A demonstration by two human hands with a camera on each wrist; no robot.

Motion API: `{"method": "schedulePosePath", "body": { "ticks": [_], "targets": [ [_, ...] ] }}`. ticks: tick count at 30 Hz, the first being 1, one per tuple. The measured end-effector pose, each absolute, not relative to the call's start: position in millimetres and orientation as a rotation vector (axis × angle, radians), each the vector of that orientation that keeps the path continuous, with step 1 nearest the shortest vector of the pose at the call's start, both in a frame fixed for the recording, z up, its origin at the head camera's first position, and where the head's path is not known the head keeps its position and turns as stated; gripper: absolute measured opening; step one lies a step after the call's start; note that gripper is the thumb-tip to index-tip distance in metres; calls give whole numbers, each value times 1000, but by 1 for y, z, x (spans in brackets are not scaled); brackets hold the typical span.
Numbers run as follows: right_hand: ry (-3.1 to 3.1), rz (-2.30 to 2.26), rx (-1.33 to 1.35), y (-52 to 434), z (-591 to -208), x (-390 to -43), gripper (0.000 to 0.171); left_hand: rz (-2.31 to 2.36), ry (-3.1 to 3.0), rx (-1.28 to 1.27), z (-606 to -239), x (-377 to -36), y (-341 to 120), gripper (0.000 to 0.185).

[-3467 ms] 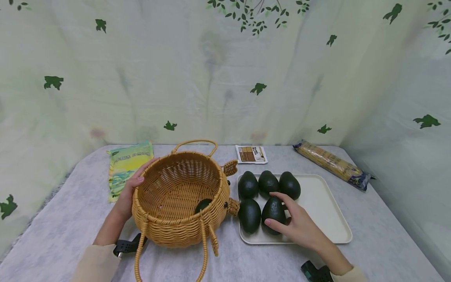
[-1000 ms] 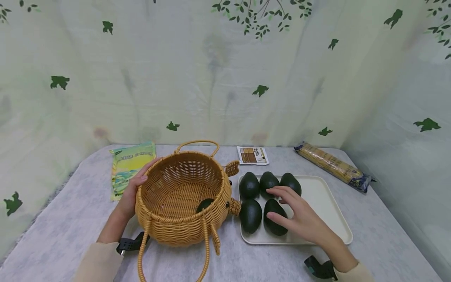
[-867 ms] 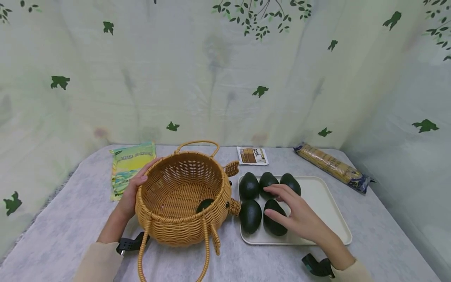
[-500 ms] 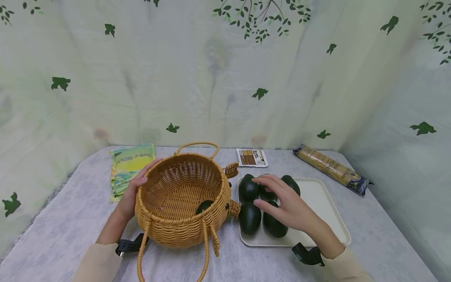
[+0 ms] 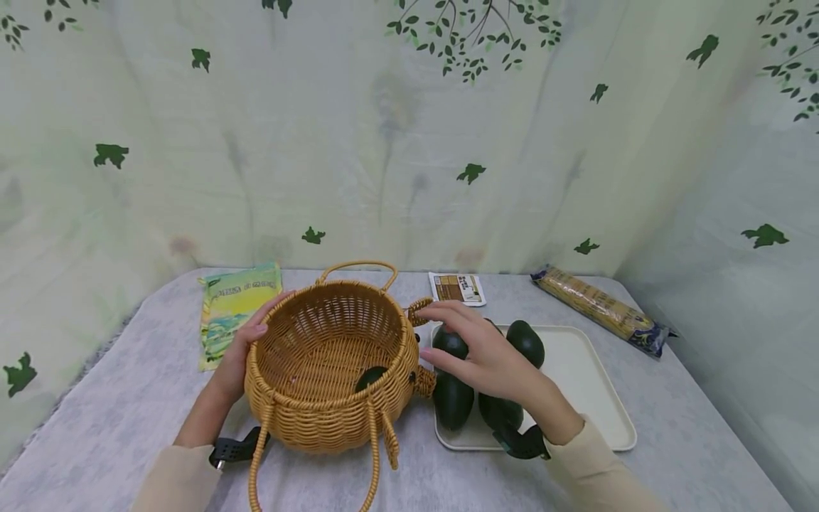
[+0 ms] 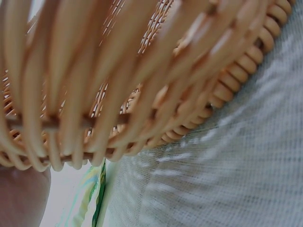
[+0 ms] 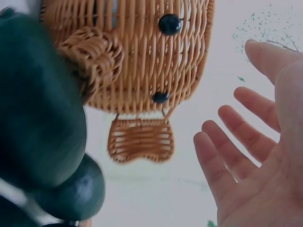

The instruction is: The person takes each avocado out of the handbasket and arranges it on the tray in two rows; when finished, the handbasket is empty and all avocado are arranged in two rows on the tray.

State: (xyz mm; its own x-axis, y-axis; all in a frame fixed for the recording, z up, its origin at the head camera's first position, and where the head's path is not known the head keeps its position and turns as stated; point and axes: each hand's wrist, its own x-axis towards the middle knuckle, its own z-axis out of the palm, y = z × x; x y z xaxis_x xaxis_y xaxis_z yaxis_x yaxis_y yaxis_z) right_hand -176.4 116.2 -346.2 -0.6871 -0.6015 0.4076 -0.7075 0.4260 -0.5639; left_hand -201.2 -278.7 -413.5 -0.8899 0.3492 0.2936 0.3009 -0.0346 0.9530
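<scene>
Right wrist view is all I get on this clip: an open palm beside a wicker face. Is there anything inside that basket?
Observer: Yes. The head view shows one dark avocado lying in the basket.
Operator: Where is the other hand?
Observer: The left hand lies against the basket's outer left wall, by the rim.
Operator: And what is under my palm?
Observer: The right hand hovers open over a white tray of avocados. Four show, and the hand may hide more.
</scene>
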Motion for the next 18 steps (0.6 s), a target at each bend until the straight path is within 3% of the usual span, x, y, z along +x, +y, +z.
{"method": "schedulePosePath", "body": {
  "ticks": [18],
  "targets": [
    [-2589, 988, 1329, 71, -328, -198, 47, 2132, 2122, 736, -415, -203, -279, 61]
  ]
}}
